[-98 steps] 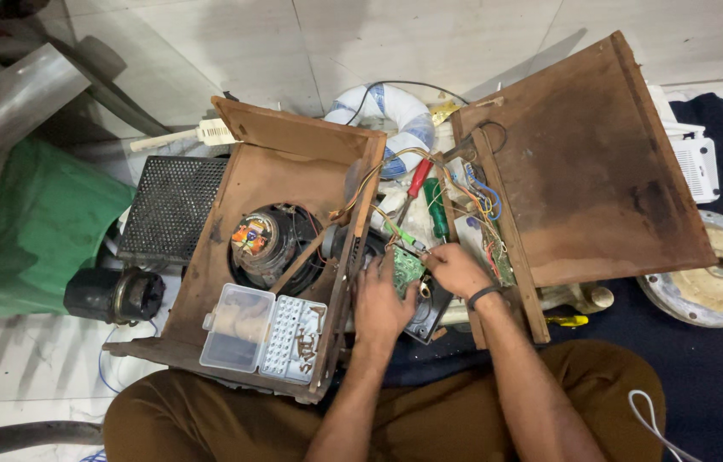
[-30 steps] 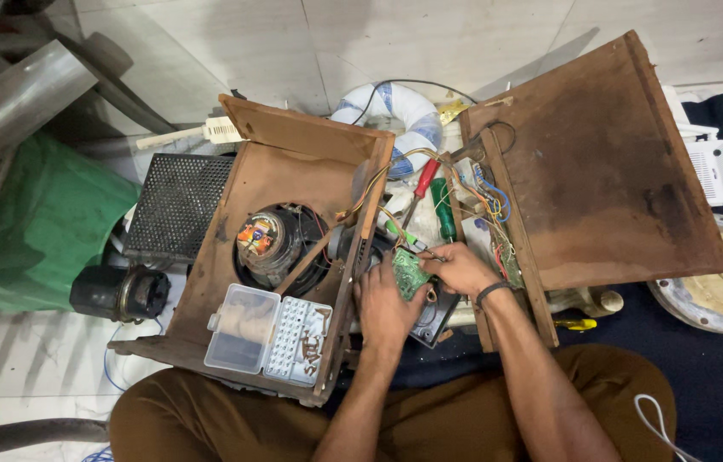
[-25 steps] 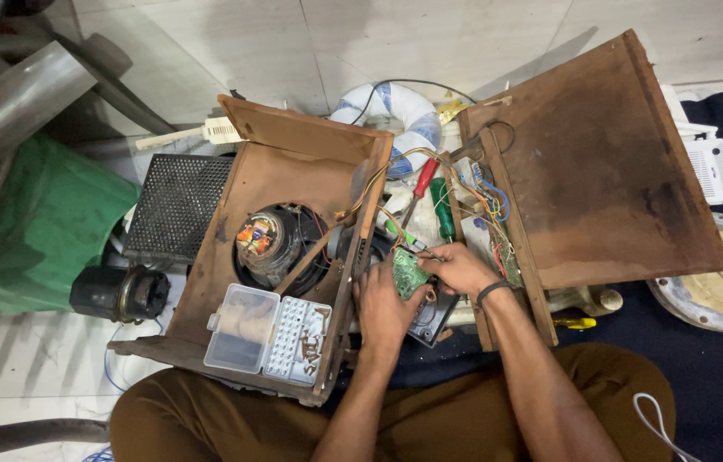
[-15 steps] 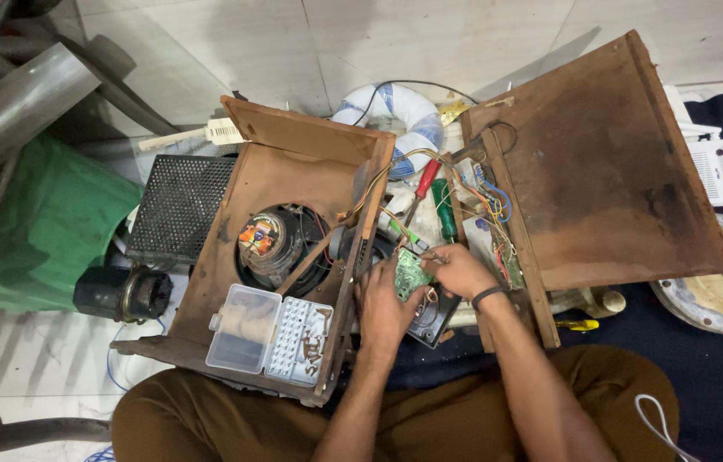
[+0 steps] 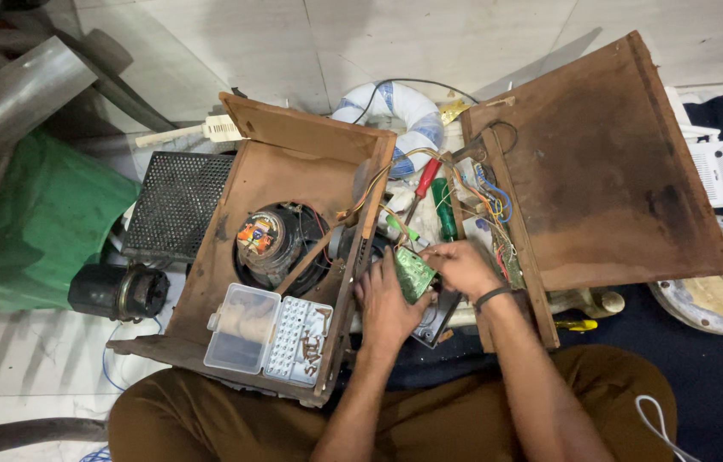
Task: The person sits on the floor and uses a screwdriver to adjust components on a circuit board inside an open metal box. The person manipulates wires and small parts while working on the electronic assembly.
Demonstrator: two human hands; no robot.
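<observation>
A small green circuit board [image 5: 413,273] sits between two open wooden cabinet halves, with coloured wires running off it. My left hand [image 5: 387,301] grips the board's near left edge, and my right hand [image 5: 460,267] pinches its right edge from above. The left cabinet half [image 5: 293,180] holds a round speaker [image 5: 269,242] and a clear plastic parts box [image 5: 269,332]. The right cabinet half [image 5: 601,162] lies tilted, its bare brown panel facing up.
A red-handled screwdriver [image 5: 422,185] and a green-handled one [image 5: 443,209] lie just beyond the board. A black metal grille [image 5: 175,205], a dark motor [image 5: 118,293], green cloth [image 5: 32,227], a white cable coil [image 5: 391,103] and a round metal disc [image 5: 720,287] surround the cabinet.
Both hands stay on the green circuit board with only small finger shifts. The view has drifted slightly; nothing else has moved.
</observation>
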